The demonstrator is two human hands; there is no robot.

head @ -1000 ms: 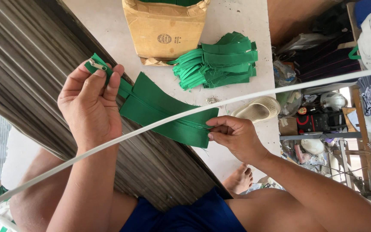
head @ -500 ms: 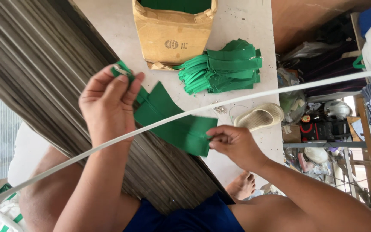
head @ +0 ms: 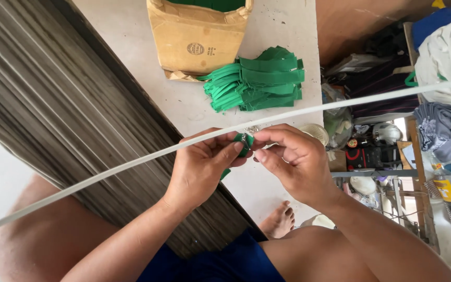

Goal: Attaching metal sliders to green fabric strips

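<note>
Pinching a small green strap [head: 244,146] between them, left hand [head: 202,169] and right hand [head: 293,162] meet (fingertips touching)

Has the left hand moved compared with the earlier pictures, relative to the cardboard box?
Yes. The left hand has moved toward the right hand, now sitting below the cardboard box rather than off to its left. Both pinch the green piece.

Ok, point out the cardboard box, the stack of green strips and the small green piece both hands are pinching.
Cardboard box [head: 197,44]: head view, on its front wall.
Stack of green strips [head: 257,83]: head view, middle of the pile.
Small green piece [head: 245,144]: head view, on the bit showing between the fingertips.
</note>
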